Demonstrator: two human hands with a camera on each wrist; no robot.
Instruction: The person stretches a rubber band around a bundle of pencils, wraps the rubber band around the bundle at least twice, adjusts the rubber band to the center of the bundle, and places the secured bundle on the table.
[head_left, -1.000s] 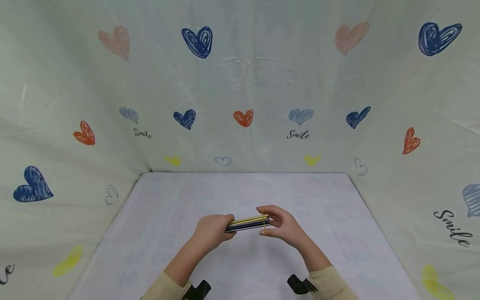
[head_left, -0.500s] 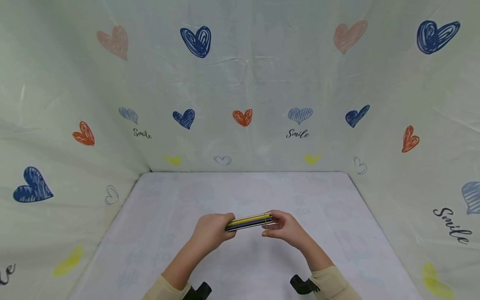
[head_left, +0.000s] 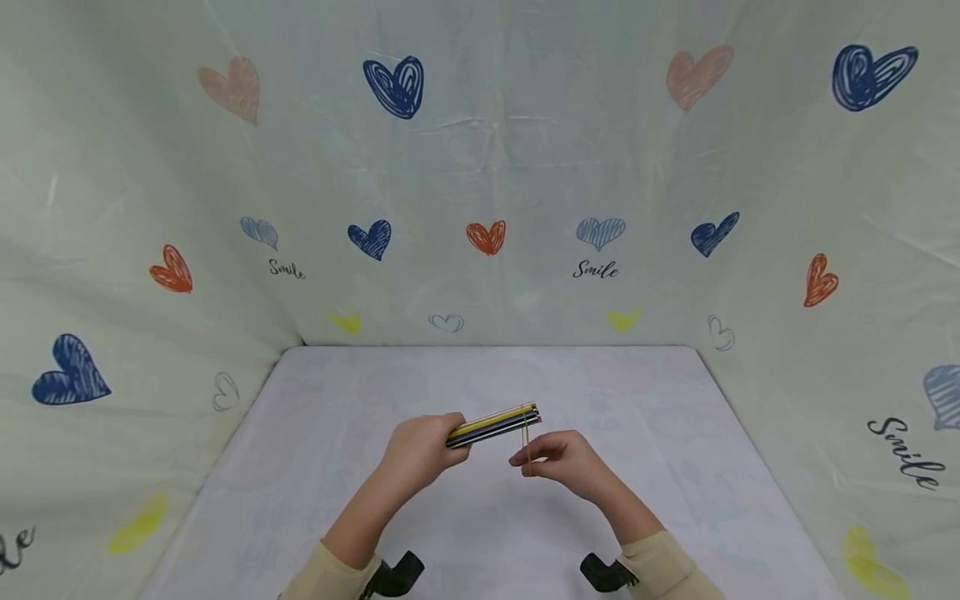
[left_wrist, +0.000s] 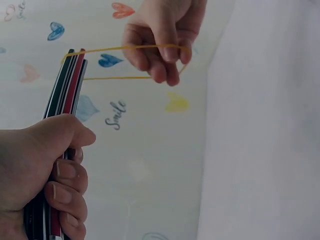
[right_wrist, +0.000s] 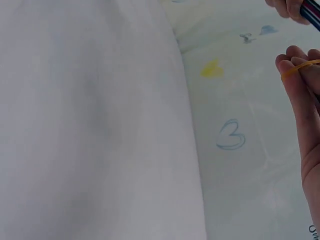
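Observation:
My left hand (head_left: 422, 451) grips a bundle of long, thin striped pencils (head_left: 491, 426), yellow, black, green and red, with their far ends sticking out toward the right. A yellow rubber band (left_wrist: 117, 78) loops around those far ends. From there it stretches to my right hand (head_left: 562, 457), which holds the other end of the loop over its curled fingers and thumb. In the head view the right hand sits just below and to the right of the bundle's tips. The bundle's near ends are hidden inside the left fist.
Both hands are above a white-covered table (head_left: 360, 392). Behind it hangs a pale curtain (head_left: 525, 167) printed with hearts and "Smile", which also runs down both sides. A black camera mount (head_left: 609, 573) sits at the right wrist, another (head_left: 397, 575) at the left.
The bundle's far end has tilted upward. The right hand has drawn away from the tips, down and slightly left, stretching the rubber band out below the pencils.

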